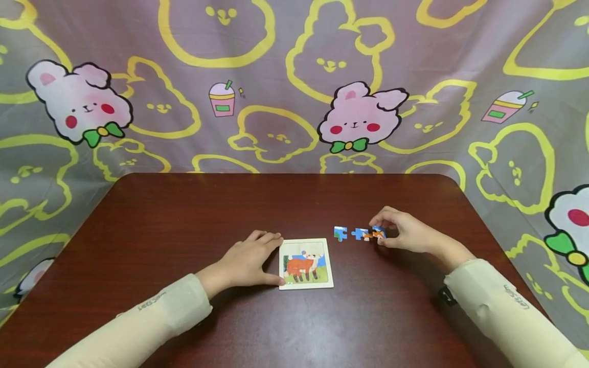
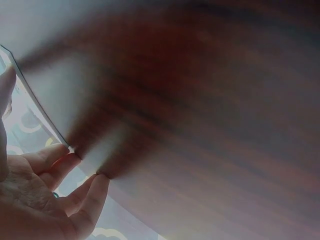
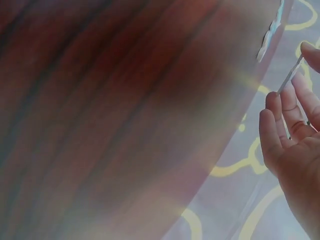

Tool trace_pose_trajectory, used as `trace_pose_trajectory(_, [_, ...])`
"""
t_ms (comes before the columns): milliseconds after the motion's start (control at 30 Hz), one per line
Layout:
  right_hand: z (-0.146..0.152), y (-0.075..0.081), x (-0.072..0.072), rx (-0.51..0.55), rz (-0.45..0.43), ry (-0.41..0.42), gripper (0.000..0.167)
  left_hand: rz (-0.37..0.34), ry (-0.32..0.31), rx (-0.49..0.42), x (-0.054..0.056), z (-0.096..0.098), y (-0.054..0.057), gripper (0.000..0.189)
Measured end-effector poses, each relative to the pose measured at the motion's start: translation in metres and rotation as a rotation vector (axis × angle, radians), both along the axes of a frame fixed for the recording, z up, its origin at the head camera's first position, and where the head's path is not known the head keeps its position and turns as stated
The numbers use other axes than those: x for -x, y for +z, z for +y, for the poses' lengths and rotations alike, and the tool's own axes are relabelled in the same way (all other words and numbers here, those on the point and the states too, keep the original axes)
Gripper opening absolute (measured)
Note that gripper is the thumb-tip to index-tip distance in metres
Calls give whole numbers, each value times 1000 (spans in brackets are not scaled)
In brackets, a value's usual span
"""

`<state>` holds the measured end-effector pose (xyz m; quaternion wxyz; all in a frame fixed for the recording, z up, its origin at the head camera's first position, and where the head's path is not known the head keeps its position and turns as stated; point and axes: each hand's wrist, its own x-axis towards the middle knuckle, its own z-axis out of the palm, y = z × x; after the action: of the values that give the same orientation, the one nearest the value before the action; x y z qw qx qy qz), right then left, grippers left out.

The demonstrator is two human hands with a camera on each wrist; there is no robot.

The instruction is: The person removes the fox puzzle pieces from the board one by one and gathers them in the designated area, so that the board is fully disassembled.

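A square jigsaw board (image 1: pixel 306 289) with a pale frame and a red-brown animal picture lies on the table. My left hand (image 1: pixel 248 259) is at its left side, with the thumb and fingertips touching the frame near the left corners. In the left wrist view, the fingers of the left hand (image 2: pixel 55 190) reach to the board's edge and the tabletop. To the right, my right hand (image 1: pixel 407 232) pinches a blue and orange jigsaw piece (image 1: pixel 379 233) between thumb and fingers. That piece shows edge-on as a thin strip in the right wrist view, in the right hand (image 3: pixel 295 135).
Two loose jigsaw pieces lie between the board and the right hand: a blue and green piece (image 1: pixel 340 233) and a blue and orange piece (image 1: pixel 361 234). The dark brown table (image 1: pixel 207 204) backs onto a patterned cloth curtain (image 1: pixel 276 76), which also hangs at both sides.
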<state>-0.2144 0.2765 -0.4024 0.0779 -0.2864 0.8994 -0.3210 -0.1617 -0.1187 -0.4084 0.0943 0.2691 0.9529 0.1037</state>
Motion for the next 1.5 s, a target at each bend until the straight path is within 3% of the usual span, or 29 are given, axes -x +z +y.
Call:
trace_pose_trajectory(300, [11,-6,-1,-51,10,-27,34,-2,1,-6,-2,-1,0,97])
trace_pose_trajectory(700, [13,-6,4,-139,11,48,33,13,-2,-9,-2,0,-3,98])
trace_pose_trajectory(967, [10,-6,6,-111,64,62,33,18,-4,-9,-2,1,-3,98])
trace_pose_trajectory(1100, [-1,-2,5,-59,62,42,29,18,-7,-7,-2,1,-2,98])
trace_pose_trajectory(1233, [-22,3,5,-12,6,45,27,14,-7,-3,-1,0,-2,97])
trace_pose_trajectory(1500, [-76,8,5,10,-78,198,23,9,-3,-5,-1,-1,-2,97])
